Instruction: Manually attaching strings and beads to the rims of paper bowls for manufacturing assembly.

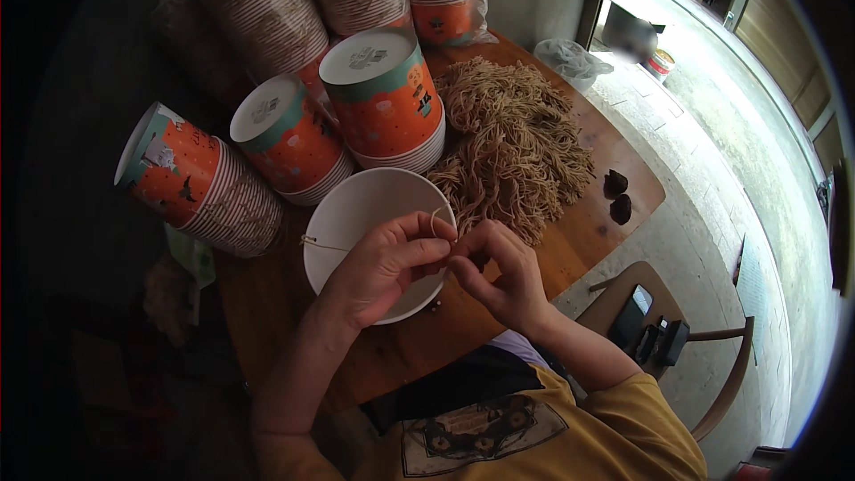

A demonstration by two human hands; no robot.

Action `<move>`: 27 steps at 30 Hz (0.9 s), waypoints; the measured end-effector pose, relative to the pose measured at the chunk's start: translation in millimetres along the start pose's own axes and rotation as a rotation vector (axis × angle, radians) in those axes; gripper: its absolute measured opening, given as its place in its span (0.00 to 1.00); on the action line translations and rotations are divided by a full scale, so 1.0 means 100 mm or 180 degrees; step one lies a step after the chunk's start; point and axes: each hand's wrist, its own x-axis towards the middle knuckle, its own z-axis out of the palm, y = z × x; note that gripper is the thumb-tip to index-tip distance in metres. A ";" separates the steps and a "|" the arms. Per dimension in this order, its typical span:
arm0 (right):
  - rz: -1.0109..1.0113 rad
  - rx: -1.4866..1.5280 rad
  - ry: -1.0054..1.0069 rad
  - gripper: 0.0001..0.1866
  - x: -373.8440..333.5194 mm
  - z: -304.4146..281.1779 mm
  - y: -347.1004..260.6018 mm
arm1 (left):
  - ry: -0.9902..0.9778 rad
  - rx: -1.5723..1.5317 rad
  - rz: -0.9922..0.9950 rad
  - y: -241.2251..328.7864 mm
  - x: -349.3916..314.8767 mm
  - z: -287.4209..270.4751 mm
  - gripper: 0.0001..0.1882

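Observation:
A white paper bucket stands upright with its mouth toward me on the wooden table. A thin cord runs from a knot at its left rim across the inside. At the right rim my left hand is closed in a pinch on a pale cord, whose loop sticks up above the fingertips. My right hand meets it there, thumb and fingers pinched together; what lies between those fingertips is too small to tell. Just beyond both hands lies a large heap of tan cords.
Stacks of upside-down orange buckets stand behind the white one, one stack tipped at the left. Bagged stacks rise at the back. Two dark objects lie at the table's right. A chair holds a phone.

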 end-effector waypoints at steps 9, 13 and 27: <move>-0.0673 -0.0837 -0.0091 0.16 0.30 -0.28 -0.07 | 0.0263 0.0663 0.0252 0.02 0.01 0.08 0.08; -0.1188 -0.1155 -0.0640 0.25 0.55 -0.34 -0.04 | 0.0285 0.0937 0.0446 0.04 0.06 0.12 0.08; 0.1136 0.1674 -0.2189 0.13 0.76 -0.60 0.27 | 0.0292 0.1298 0.0377 0.04 0.04 0.07 0.07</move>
